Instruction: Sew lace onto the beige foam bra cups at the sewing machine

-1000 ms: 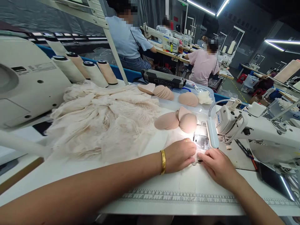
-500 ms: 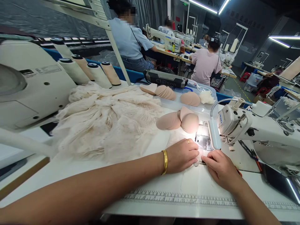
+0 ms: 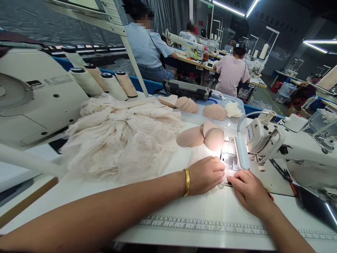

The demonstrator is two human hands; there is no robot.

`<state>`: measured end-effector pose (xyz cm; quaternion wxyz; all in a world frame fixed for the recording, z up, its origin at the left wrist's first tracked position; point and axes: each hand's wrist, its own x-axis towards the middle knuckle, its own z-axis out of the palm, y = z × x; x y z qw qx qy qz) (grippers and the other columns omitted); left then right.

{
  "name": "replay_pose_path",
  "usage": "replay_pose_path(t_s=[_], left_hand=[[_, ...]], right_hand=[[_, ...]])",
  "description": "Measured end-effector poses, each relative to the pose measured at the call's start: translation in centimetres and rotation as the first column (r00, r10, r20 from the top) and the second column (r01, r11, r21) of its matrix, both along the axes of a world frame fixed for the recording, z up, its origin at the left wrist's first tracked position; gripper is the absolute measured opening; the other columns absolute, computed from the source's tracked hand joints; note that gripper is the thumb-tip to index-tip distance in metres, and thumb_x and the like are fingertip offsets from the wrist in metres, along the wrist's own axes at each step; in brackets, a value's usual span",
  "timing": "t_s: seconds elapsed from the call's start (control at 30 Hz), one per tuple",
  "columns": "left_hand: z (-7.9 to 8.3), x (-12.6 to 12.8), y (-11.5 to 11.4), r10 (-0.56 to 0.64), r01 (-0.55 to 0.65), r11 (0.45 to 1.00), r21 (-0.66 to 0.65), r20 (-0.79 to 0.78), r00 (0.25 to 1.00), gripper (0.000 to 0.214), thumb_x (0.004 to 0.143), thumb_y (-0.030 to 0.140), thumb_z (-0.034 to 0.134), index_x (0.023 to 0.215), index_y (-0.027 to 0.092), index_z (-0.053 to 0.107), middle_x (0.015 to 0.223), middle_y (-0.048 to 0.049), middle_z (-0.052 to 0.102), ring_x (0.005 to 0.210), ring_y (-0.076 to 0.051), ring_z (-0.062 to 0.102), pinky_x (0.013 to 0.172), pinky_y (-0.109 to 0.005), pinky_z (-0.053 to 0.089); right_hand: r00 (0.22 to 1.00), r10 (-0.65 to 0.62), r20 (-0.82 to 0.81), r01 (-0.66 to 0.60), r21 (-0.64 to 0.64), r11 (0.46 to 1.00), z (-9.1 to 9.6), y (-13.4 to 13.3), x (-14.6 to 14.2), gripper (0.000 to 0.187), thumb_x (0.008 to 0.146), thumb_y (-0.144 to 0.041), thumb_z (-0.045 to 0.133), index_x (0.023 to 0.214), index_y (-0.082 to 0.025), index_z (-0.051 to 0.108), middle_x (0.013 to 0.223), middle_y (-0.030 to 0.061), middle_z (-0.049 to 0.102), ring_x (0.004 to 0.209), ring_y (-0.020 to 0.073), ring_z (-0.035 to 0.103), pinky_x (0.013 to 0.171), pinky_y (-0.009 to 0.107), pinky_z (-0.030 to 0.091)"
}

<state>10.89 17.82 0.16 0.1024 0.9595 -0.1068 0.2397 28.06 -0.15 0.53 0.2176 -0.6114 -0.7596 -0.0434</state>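
My left hand (image 3: pixel 207 175), with a gold bangle and a ring, has its fingers curled down on a pale sheer fabric piece (image 3: pixel 195 156) in front of the sewing machine's needle plate (image 3: pixel 229 161). Close by on the right, my right hand (image 3: pixel 249 191) pinches at the same fabric with thumb and forefinger; the fingertips partly hide what lies between them. The sewing machine head (image 3: pixel 259 135) and a lit gooseneck lamp (image 3: pixel 241 151) stand just beyond. Several beige molded cups (image 3: pixel 191 136) rest behind the needle plate.
A heap of cream lace fabric (image 3: pixel 123 137) covers the table's left. Thread cones (image 3: pixel 113 86) stand behind it. A plastic tray (image 3: pixel 239 105) holds stacked beige pads (image 3: pixel 214 111). Scissors (image 3: pixel 283 172) and a phone-like dark device (image 3: pixel 313 203) lie right. A ruler strip (image 3: pixel 195 225) runs along the front.
The whole view has shifted slightly. Both hands keep nearly the same place and grip at the fabric, and nothing has been taken up or let go.
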Motion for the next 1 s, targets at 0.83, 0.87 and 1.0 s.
replay_pose_path(t_s=[0.83,0.87,1.0], left_hand=[[-2.7,0.8,-0.1,0.068,-0.069,0.997,0.027,0.032,0.997,0.012,0.095,0.026,0.055,0.088,0.019,0.061,0.091,-0.0059,0.066,0.077,-0.021,0.053,0.075,-0.038,0.041],[-2.8,1.0,0.0,0.071,-0.072,0.997,0.027,0.036,0.997,0.014,0.096,0.025,0.054,0.086,0.019,0.061,0.09,-0.0059,0.066,0.076,-0.021,0.053,0.075,-0.038,0.041],[-2.5,1.5,0.2,0.059,-0.06,0.998,0.033,0.032,0.998,0.016,0.095,0.025,0.055,0.082,0.019,0.061,0.088,-0.0059,0.066,0.075,-0.02,0.053,0.076,-0.037,0.043]], right_hand=[[1.0,0.01,-0.016,-0.01,-0.008,1.0,0.1,-0.2,0.1,0.028,0.1,-0.009,0.043,0.117,-0.021,0.063,0.091,0.0059,0.062,0.083,0.0204,0.053,0.069,0.032,0.045],[1.0,0.004,-0.019,-0.004,-0.001,1.0,0.1,-0.1,0.1,0.028,0.101,-0.01,0.043,0.119,-0.021,0.062,0.091,0.0059,0.062,0.082,0.0204,0.052,0.069,0.032,0.045],[0.999,-0.037,-0.006,0.037,-0.002,0.999,-0.1,0.1,0.1,0.027,0.1,-0.01,0.043,0.117,-0.021,0.062,0.09,0.0056,0.061,0.079,0.0203,0.049,0.066,0.031,0.043]])
